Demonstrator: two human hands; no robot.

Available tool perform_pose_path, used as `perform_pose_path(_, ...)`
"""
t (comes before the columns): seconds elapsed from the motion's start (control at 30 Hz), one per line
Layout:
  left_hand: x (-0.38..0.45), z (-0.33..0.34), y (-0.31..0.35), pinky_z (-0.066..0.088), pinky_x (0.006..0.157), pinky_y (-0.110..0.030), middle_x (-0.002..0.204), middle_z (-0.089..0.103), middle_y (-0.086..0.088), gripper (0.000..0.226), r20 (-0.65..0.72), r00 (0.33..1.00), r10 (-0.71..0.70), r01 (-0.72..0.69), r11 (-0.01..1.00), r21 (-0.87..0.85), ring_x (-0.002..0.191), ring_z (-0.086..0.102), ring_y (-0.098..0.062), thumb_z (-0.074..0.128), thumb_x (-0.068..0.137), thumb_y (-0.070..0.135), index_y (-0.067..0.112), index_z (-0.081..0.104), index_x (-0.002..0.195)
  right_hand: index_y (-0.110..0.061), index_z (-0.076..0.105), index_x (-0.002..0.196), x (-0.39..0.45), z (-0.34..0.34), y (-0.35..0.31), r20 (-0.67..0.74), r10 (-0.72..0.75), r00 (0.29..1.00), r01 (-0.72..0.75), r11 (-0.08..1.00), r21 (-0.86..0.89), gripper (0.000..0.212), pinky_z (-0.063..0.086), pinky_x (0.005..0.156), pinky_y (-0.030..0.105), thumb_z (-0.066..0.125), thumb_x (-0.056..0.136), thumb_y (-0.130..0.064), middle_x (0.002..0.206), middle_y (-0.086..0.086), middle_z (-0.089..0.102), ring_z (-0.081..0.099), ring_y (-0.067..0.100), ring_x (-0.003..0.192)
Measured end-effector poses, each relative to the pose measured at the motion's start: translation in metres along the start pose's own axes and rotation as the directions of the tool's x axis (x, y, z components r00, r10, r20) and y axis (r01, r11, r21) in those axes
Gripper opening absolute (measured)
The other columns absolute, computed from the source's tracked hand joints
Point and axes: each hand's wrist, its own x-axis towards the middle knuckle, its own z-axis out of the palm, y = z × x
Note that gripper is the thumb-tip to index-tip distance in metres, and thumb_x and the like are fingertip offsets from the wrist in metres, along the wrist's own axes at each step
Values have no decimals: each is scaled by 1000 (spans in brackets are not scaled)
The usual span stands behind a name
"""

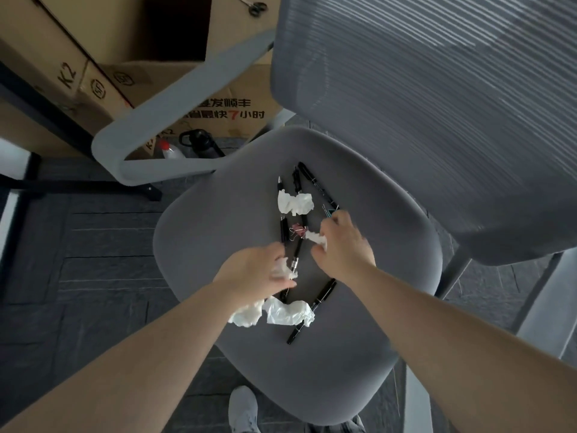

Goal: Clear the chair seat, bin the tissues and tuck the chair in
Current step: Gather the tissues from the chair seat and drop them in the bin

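A grey office chair has its seat [224, 232] below me, with its mesh back [421, 104] at the upper right. Several black pens [312, 310] and crumpled white tissues lie on the seat. One tissue [295, 204] sits near the back, two more tissues [281, 310] near the front. A pink binder clip [297, 229] lies in the middle. My left hand [253, 270] is closed on a tissue over the pens. My right hand [343, 245] pinches another small tissue [317, 237] next to the clip.
Open cardboard boxes [140, 73] stand behind the chair's left armrest [175, 98]. A white bottle [170, 150] and a black bottle [199, 142] stand on the dark floor by the boxes. Black scissors [257, 8] rest on a box. My grey shoe [245, 410] shows under the seat's front.
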Motion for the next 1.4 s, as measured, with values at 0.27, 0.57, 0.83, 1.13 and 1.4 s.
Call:
perform_pose_path(0.27,-12,35,3,42,66,-33,94,57,-3,27,287,957,45,-135,943,304,87,60,-26,61,84,35,14,55,100,-11,52,116,56,-3,-35,33,-87,996,88,996,-19,28,38,66,32,54,89,-16,153,4,26,61,34,99)
perform_pose_path(0.57,-24,26,-1,43,63,-31,86,41,7,24,196,979,58,-108,961,253,72,49,-22,56,80,19,20,35,68,-6,47,115,50,-2,-39,-45,-44,998,47,997,67,30,37,65,32,49,86,-2,115,14,55,52,30,86)
perform_pose_path(0.83,-47,-32,-7,48,74,-32,91,47,5,20,31,999,-37,31,983,180,85,57,-21,60,80,21,10,58,97,-12,46,106,1,-51,-44,51,-29,998,26,998,55,21,39,62,31,46,85,-11,104,9,60,55,31,77)
perform_pose_path(1.13,-119,-78,-11,53,83,-38,104,54,-4,23,-77,997,-19,40,960,277,97,61,-26,59,83,16,5,61,102,-17,36,91,-81,-79,-87,34,-22,999,20,999,51,13,40,64,30,47,86,-11,102,4,56,51,28,84)
perform_pose_path(1.4,-210,-104,-11,45,77,-33,99,51,-3,14,-270,953,-137,198,957,212,97,59,-28,55,85,14,8,61,97,-12,47,117,-145,-101,-140,156,-202,967,207,978,-12,27,41,68,31,48,90,-15,109,7,56,49,26,88)
